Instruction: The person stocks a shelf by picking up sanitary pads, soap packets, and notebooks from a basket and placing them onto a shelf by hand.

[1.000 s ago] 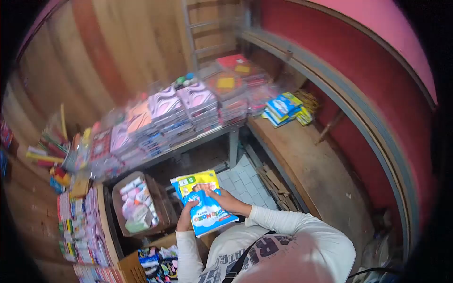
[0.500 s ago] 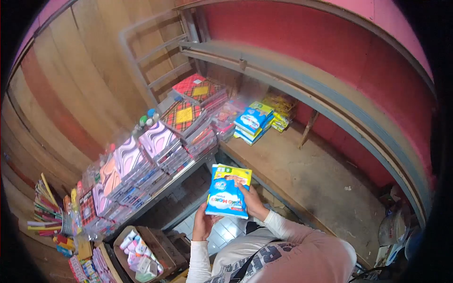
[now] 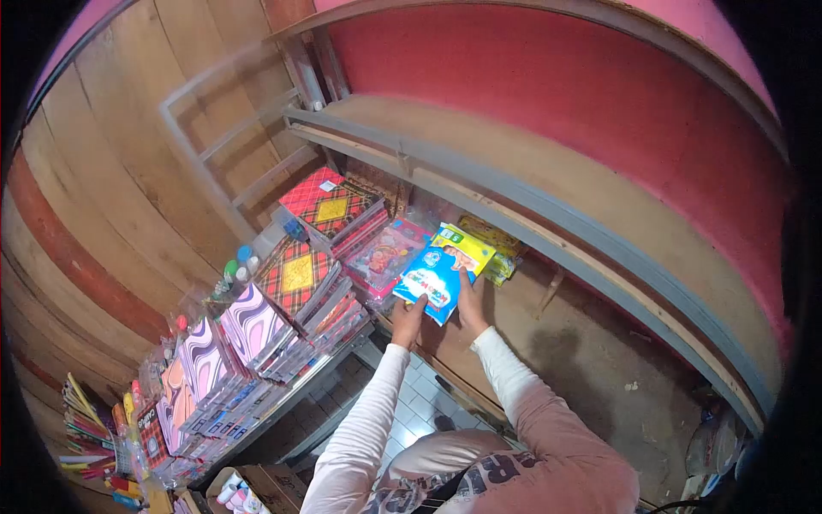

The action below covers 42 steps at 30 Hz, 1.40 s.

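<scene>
Both hands hold a blue and yellow diaper pack (image 3: pixel 435 278) out in front, above the near end of the wooden shelf. My left hand (image 3: pixel 408 323) is closed on its lower left corner, thumb on the front. Along the right edge, my right hand (image 3: pixel 471 307) grips the pack, also with the thumb on top. The similar packs stacked on the shelf are hidden behind the held one. Just behind it lie yellow packets (image 3: pixel 501 244). To its left is a pink plastic-wrapped item (image 3: pixel 381 257).
Plaid-covered books (image 3: pixel 330 206) and swirl-patterned books (image 3: pixel 257 321) stand in stacks on the left table. A grey beam (image 3: pixel 514 210) runs above the wooden shelf (image 3: pixel 591 368). A cardboard box (image 3: pixel 270 487) with bottles sits below; pencils (image 3: pixel 81 420) stand far left.
Both hands have carried the diaper pack forward and up, from near my body to over the stack on the shelf. The view has shifted too.
</scene>
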Available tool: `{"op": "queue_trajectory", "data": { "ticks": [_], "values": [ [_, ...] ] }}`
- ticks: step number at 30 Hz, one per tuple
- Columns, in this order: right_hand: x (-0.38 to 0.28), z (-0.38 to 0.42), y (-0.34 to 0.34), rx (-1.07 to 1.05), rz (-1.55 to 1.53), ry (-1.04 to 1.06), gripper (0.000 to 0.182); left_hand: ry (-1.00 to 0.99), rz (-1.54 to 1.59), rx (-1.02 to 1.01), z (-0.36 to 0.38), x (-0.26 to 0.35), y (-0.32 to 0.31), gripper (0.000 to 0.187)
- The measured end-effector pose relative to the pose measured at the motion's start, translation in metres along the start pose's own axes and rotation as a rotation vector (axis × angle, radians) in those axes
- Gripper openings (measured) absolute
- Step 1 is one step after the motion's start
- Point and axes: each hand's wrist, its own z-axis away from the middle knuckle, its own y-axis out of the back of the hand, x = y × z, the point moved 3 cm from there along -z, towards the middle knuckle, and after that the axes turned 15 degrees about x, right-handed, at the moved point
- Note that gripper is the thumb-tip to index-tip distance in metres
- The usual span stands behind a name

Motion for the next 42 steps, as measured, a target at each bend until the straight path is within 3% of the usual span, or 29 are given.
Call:
{"op": "queue_trajectory", "data": {
  "ticks": [3,4,7,15,16,20,25,28,31,32,34,35,37,39,41,42],
  "values": [
    [0.014,-0.032,-0.007,0.054,0.141,-0.074,0.056,0.047,0.041,0.033,-0.023,0.003,-0.023,0.043],
    [0.026,-0.047,-0.009,0.079,0.222,0.01,0.06,0.063,-0.001,0.043,-0.031,0.006,-0.028,0.041],
    [0.039,-0.071,-0.015,0.062,0.257,-0.016,0.063,0.023,0.021,0.016,-0.052,0.008,-0.041,0.041],
    [0.083,-0.101,-0.009,0.03,0.576,0.15,0.054,0.095,-0.004,0.099,-0.085,-0.007,-0.046,0.046],
    [0.038,-0.082,-0.013,0.049,0.845,0.202,0.052,0.033,-0.085,0.107,-0.095,-0.017,-0.041,0.047],
    [0.069,-0.087,-0.004,0.069,0.537,0.26,0.055,-0.033,-0.169,0.127,-0.1,-0.021,-0.03,0.06],
    [0.056,-0.061,0.004,0.257,0.686,0.119,0.065,-0.027,-0.311,0.271,-0.097,-0.022,-0.02,0.077],
    [0.056,-0.053,0.009,0.318,0.71,0.08,0.068,0.107,-0.283,0.305,-0.098,-0.037,-0.013,0.086],
    [0.067,-0.054,0.013,0.258,0.427,-0.162,0.083,0.2,0.161,0.056,-0.082,-0.038,-0.033,0.101],
    [0.086,-0.059,0.015,0.291,0.395,-0.151,0.084,0.361,0.219,-0.055,-0.073,-0.031,-0.039,0.102],
    [0.149,-0.079,0.025,0.356,0.334,-0.13,0.088,0.423,0.261,-0.048,-0.049,0.003,-0.051,0.101],
    [0.134,-0.074,0.023,0.31,0.295,-0.16,0.083,0.454,0.282,-0.046,-0.044,0.01,-0.055,0.1],
    [0.084,-0.056,0.012,0.219,0.215,-0.22,0.073,0.478,0.393,-0.095,-0.069,-0.027,-0.056,0.101],
    [0.12,-0.066,0.016,0.124,0.051,-0.339,0.078,0.502,0.502,-0.145,-0.095,-0.063,-0.058,0.101],
    [0.15,-0.076,0.02,0.055,-0.042,-0.46,0.081,0.532,0.485,-0.151,-0.091,-0.056,-0.064,0.104],
    [0.143,-0.075,0.016,0.032,-0.023,-0.418,0.083,0.523,0.487,-0.139,-0.093,-0.058,-0.068,0.105]
  ]
}}
